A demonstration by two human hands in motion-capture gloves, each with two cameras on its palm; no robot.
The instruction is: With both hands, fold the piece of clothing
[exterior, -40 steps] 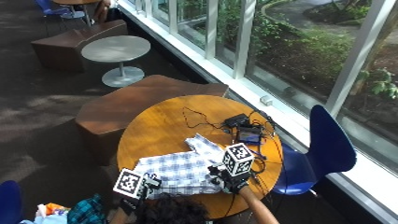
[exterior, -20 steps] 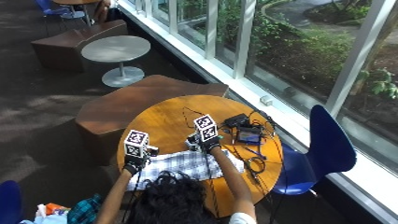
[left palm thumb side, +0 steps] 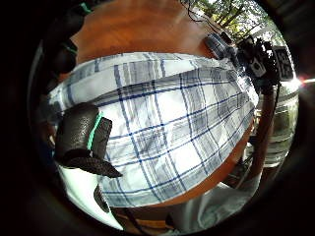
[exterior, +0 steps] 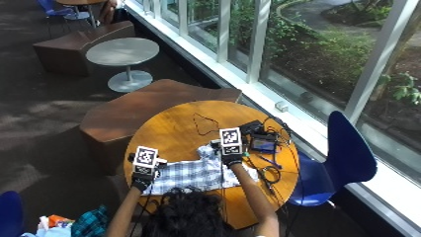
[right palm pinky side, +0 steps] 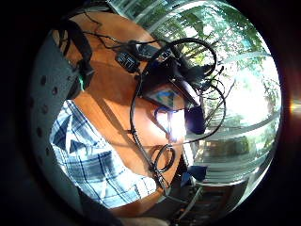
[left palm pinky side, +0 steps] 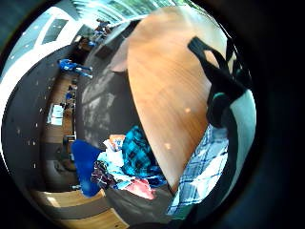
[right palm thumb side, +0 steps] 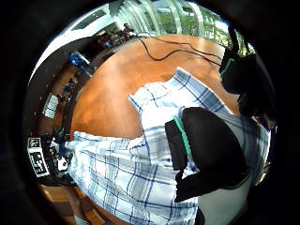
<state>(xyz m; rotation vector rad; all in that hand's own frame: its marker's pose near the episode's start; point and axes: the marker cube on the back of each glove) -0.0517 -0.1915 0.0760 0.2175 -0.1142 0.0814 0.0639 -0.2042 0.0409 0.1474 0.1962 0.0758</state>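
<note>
A blue-and-white plaid garment [exterior: 190,175] lies spread on the near half of the round wooden table [exterior: 178,128]. My left hand [exterior: 140,181] is at its left edge, where the thumb [left palm thumb side: 81,140] lies on the cloth [left palm thumb side: 172,123] and pinches it. At the garment's far right corner my right hand [exterior: 231,159] holds the fabric [right palm thumb side: 126,178], thumb [right palm thumb side: 201,150] pressed over it. In the little finger side views the plaid cloth [left palm pinky side: 205,167] [right palm pinky side: 89,160] runs under each palm.
A dark device with tangled cables [exterior: 260,140] sits on the table's right side, close to my right hand. A blue chair [exterior: 342,153] stands to the right and a brown bench [exterior: 151,106] behind the table. A heap of clothes [exterior: 79,222] lies on the floor at the left.
From a second ago both hands have moved from the table's near edge toward its middle. Over the last half second they have barely shifted.
</note>
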